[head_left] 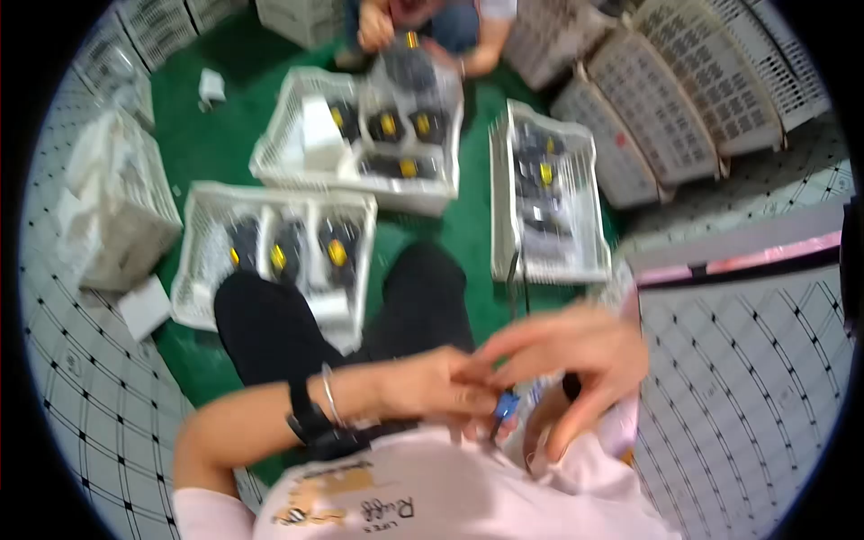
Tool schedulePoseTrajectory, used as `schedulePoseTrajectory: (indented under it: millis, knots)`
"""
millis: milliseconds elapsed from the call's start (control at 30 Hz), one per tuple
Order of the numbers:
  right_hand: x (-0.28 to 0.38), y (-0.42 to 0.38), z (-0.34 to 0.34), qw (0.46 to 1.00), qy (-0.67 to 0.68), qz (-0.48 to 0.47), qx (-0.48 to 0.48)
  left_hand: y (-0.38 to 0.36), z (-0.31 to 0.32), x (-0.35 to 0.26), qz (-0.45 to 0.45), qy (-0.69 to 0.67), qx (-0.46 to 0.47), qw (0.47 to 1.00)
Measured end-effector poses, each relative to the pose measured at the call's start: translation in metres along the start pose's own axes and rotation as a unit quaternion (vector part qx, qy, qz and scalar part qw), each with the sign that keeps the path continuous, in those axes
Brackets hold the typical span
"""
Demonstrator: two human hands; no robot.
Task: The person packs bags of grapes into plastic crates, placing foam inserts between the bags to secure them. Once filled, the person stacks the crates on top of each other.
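Observation:
In front of my shirt, my left hand [441, 389] is closed, its fingers around a small blue piece [507, 405] with a short dark end below it. What exactly the piece is, I cannot make out. My right hand [576, 355] is blurred and arches over from the right. Its fingers are stretched toward the left fingertips, and its thumb stands well apart. Thin dark cords [515, 279] rise behind the right hand toward the right crate; where their lower ends go is hidden.
White plastic crates [192, 292] with black, yellow-marked items [286, 254] stand on the green floor [216, 135]. Another crate [601, 220] is at the right. Across from me, a person's hand [376, 29] is at a dark item [409, 67]. Stacked crates [621, 126] line the right.

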State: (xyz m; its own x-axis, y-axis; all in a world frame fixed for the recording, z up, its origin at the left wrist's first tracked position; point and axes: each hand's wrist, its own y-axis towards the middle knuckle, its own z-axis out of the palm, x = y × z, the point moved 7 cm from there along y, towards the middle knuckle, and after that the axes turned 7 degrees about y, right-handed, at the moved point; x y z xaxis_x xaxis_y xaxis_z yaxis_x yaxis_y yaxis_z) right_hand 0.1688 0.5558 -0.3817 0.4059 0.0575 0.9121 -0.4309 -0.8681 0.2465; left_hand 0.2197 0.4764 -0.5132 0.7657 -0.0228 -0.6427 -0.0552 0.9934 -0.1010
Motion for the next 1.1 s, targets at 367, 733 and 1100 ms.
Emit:
schedulePoseTrajectory:
  millis: [367, 733, 1100]
  knots:
    - [0.030, -0.039, -0.086, 0.916, 0.121, -0.210, -0.321, 0.020, 0.007, -0.004, -0.016, 0.027, 0.005, 0.999]
    - [0.016, 0.026, -0.247, 0.909, 0.311, -0.176, -0.214, 0.064, 0.018, -0.004, 0.010, 0.091, 0.037, 0.995]
    - [-0.007, 0.045, -0.299, 0.880, 0.392, -0.186, -0.195, 0.075, 0.040, 0.001, 0.015, -0.008, 0.063, 0.998]
